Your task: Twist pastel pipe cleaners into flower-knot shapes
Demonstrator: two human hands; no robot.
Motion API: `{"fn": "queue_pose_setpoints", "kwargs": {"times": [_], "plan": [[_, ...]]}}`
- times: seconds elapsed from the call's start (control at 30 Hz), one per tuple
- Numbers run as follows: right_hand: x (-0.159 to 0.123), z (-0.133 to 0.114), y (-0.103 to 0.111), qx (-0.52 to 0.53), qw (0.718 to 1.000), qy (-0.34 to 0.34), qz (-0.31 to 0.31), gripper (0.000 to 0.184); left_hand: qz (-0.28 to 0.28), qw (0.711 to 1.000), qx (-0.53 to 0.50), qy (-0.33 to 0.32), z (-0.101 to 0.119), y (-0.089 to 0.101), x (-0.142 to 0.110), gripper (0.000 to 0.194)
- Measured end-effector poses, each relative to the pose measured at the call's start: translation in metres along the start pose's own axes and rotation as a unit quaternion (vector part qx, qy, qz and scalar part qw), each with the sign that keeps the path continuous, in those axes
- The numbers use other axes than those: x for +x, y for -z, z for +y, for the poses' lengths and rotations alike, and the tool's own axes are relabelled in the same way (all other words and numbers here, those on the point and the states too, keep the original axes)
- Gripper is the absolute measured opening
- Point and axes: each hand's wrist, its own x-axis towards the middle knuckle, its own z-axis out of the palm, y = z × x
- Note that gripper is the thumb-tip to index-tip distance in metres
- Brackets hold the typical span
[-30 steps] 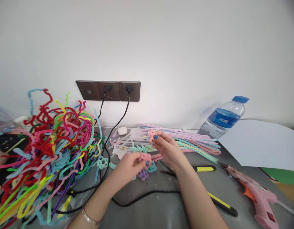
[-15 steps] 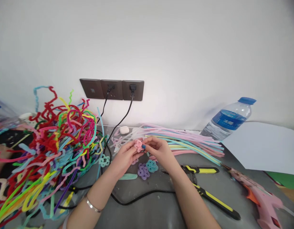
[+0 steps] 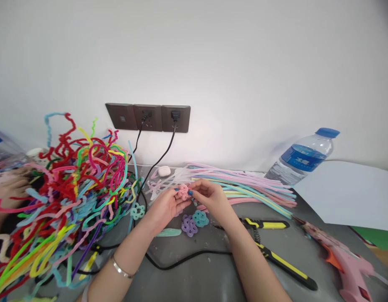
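Observation:
Between my two hands is a small pink pipe-cleaner flower (image 3: 183, 191), raised above the table. My left hand (image 3: 167, 205) pinches it from the left with thumb and fingertips. From the right, my right hand (image 3: 209, 198) grips its other edge, blue thumbnail against the petals. Just below lie a purple pipe-cleaner flower (image 3: 189, 225) and a teal pipe-cleaner flower (image 3: 200, 218), touching each other. Another pink piece is partly hidden under my left fingers. A mint flower (image 3: 137, 211) rests left of my left hand, and a mint strip (image 3: 169, 232) sits below it.
A tangled heap of pipe cleaners (image 3: 71, 197) fills the left, with another person's hand (image 3: 11, 193) behind it. Straight pipe cleaners (image 3: 244, 184) lie behind my hands. Yellow-black pliers (image 3: 276, 251), a pink glue gun (image 3: 342, 256), a water bottle (image 3: 302, 157) and white paper (image 3: 351, 193) occupy the right.
My hands, apart at first with a pink flower piece in each, came together. Both now hold pink petals at one spot. The view shifted slightly, and the other person's hand at left moved.

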Motion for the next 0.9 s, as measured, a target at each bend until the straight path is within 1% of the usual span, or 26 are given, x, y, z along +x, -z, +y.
{"fn": "queue_pose_setpoints", "kwargs": {"times": [0.1,0.2,0.3,0.37,0.47,0.53,0.57,0.63,0.67,0.73,0.77,0.83,0.9], "plan": [[0.000,0.000,0.001,0.025,1.000,0.001,-0.012,0.016,0.012,1.000,0.001,0.012,0.001,-0.002,0.000,0.022],[0.000,-0.002,0.001,0.030,0.999,-0.004,-0.014,0.018,0.017,1.000,0.000,0.015,0.001,-0.002,0.000,0.025],[-0.001,-0.006,0.002,0.051,0.998,-0.022,-0.017,0.020,0.018,1.000,0.007,-0.003,0.000,-0.001,0.000,0.024],[-0.001,-0.009,0.005,0.101,0.994,-0.048,-0.012,0.023,0.010,0.999,0.023,-0.022,0.001,0.000,-0.001,0.020],[-0.003,-0.013,0.009,0.197,0.977,-0.083,0.001,0.033,-0.014,0.995,0.093,-0.023,0.000,0.001,-0.004,0.018],[-0.003,-0.015,0.011,0.222,0.972,-0.074,0.010,0.033,-0.051,0.984,0.168,0.010,-0.001,0.001,-0.007,0.024],[-0.003,-0.015,0.012,0.214,0.975,-0.057,0.018,0.028,-0.082,0.975,0.203,0.034,-0.003,0.001,-0.009,0.027],[-0.003,-0.016,0.012,0.169,0.985,0.000,0.046,0.015,-0.161,0.950,0.255,0.082,-0.008,0.002,-0.014,0.029],[-0.003,-0.016,0.011,0.139,0.988,0.038,0.059,0.010,-0.199,0.937,0.270,0.096,-0.011,0.002,-0.015,0.029],[-0.003,-0.017,0.009,0.083,0.986,0.122,0.079,0.003,-0.250,0.915,0.300,0.099,-0.016,0.002,-0.018,0.028],[-0.003,-0.018,0.008,0.059,0.982,0.161,0.082,0.003,-0.265,0.907,0.313,0.095,-0.018,0.003,-0.018,0.028],[-0.005,-0.020,0.006,0.013,0.971,0.223,0.081,0.011,-0.280,0.899,0.324,0.088,-0.021,0.003,-0.018,0.032],[-0.008,-0.023,0.004,-0.045,0.959,0.267,0.080,0.018,-0.277,0.904,0.318,0.075,-0.019,0.003,-0.017,0.037]]}}
